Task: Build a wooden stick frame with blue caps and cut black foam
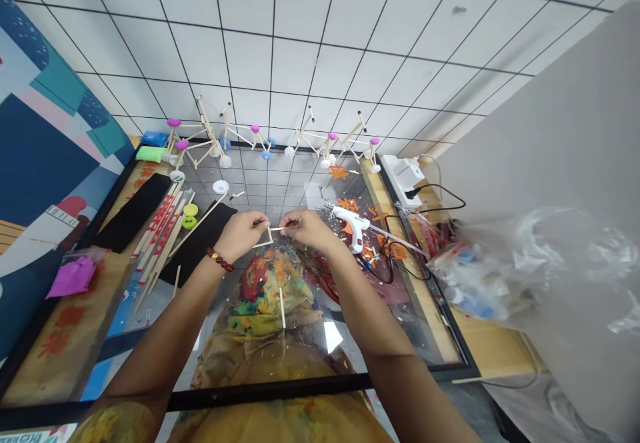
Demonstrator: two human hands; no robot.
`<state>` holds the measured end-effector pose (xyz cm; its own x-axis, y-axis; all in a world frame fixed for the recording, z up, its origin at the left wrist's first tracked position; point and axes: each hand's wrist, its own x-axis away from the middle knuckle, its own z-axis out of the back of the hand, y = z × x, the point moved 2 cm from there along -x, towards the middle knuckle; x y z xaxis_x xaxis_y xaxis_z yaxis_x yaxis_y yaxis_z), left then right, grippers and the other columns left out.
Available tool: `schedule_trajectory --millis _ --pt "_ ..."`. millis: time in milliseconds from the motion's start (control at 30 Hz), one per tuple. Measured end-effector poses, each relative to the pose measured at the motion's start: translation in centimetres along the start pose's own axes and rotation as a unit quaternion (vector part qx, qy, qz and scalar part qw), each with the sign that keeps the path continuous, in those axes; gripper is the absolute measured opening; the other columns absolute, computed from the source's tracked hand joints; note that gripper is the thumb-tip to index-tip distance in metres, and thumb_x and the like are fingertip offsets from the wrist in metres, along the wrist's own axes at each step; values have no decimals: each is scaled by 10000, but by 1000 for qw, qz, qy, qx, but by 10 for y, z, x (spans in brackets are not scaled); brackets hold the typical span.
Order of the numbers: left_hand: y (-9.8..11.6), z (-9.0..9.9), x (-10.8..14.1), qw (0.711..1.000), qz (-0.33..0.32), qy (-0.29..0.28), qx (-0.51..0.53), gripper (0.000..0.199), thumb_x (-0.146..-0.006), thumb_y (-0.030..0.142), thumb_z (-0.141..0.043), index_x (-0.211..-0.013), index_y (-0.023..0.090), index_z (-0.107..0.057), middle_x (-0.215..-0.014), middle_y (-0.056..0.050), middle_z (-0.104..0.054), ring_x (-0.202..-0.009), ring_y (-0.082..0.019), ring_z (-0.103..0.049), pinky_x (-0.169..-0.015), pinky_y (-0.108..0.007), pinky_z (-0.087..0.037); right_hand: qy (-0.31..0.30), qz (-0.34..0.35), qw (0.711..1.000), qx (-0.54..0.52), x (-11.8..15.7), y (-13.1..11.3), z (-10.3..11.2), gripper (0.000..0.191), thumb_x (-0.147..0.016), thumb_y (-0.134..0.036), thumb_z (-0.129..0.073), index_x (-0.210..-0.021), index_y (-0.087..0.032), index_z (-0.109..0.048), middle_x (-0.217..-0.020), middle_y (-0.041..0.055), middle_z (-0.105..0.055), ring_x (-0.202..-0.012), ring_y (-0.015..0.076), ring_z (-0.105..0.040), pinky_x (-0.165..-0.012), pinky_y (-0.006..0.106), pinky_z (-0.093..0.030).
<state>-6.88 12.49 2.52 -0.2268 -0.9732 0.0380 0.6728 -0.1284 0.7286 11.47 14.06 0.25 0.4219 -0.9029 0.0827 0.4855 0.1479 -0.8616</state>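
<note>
Over the middle of the glass table, both my hands hold a small frame of joined wooden sticks (271,237). The fingers of my left hand (244,231) pinch it at the left, near a corner. My right hand (309,229) grips the end of its short upper stick between thumb and fingers. One thin stick of the frame points out below my left fingers. Nearer to me, a loose wooden stick (282,308) lies on the glass. A white glue gun (353,226) rests right of my right hand, a clear glue stick in its back.
Along the back wall stand several stick models (210,138) with coloured round pieces. Long wooden sticks (156,236), black sheets (133,213) and yellow lids (190,215) lie left. A power strip (403,178), cables and plastic bags (470,280) occupy the right.
</note>
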Motion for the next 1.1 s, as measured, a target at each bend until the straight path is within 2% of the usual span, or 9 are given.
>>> schedule_trajectory --millis 100,200,300,367,533,633,767,933,1100 --pt "5 4 2 1000 -4 9 13 231 -811 351 -545 -796 203 -722 -725 -38 -701 -686 -197 -605 -623 -282 -398 5 21 999 27 3 -10 3 85 -738 -121 -629 -763 -144 -706 -667 -10 -646 -615 107 -563 -623 220 -407" --pt "11 4 5 997 -2 -2 81 248 -810 389 -566 -796 195 -719 -681 -25 -668 -644 -180 -582 -588 -267 -406 16 45 998 30 13 -20 14 95 -748 -114 -629 -766 -151 -714 -704 -1 -666 -638 114 -579 -643 227 -422" --pt "18 -5 9 986 -5 -26 162 266 -796 419 -587 -790 189 -721 -653 -13 -634 -614 -162 -558 -563 -252 -417 20 69 997 38 30 -24 27 106 -752 -111 -634 -779 -161 -724 -735 10 -681 -646 123 -587 -653 241 -433" --pt "23 -13 11 983 -8 -44 180 261 -789 414 -592 -779 189 -725 -647 -10 -635 -591 -152 -542 -562 -251 -420 24 80 995 54 44 -23 31 114 -756 -104 -636 -787 -167 -726 -750 14 -686 -660 129 -591 -670 251 -436" --pt "28 -35 14 987 -26 -90 134 238 -777 378 -588 -739 192 -732 -662 -11 -679 -612 -161 -567 -581 -257 -420 37 57 994 87 76 -3 20 133 -773 -93 -635 -812 -183 -724 -759 15 -685 -668 137 -593 -661 254 -424" --pt "25 -43 13 986 -31 -108 122 235 -767 380 -593 -742 198 -739 -707 -19 -709 -677 -184 -608 -634 -278 -445 52 69 993 84 87 5 12 153 -789 -85 -620 -820 -193 -723 -789 20 -690 -729 148 -609 -704 262 -433" --pt "18 -47 15 988 -30 -95 115 213 -761 374 -614 -752 210 -750 -798 -44 -722 -791 -216 -645 -746 -319 -475 63 82 991 85 90 7 9 158 -802 -84 -617 -825 -192 -730 -779 24 -675 -733 148 -604 -718 267 -438" --pt "13 -48 24 990 -44 -67 114 196 -789 347 -615 -801 207 -752 -851 -62 -690 -846 -212 -647 -813 -336 -490 89 79 991 66 90 10 1 170 -810 -97 -627 -876 -198 -747 -826 39 -653 -767 156 -593 -741 288 -451" --pt "14 -41 36 991 -105 -22 81 325 -823 394 -621 -1075 201 -689 -1073 -97 -646 -1023 -241 -614 -892 -364 -483 113 73 988 71 90 14 -6 160 -808 -113 -637 -882 -202 -747 -842 41 -621 -812 168 -583 -765 303 -453"
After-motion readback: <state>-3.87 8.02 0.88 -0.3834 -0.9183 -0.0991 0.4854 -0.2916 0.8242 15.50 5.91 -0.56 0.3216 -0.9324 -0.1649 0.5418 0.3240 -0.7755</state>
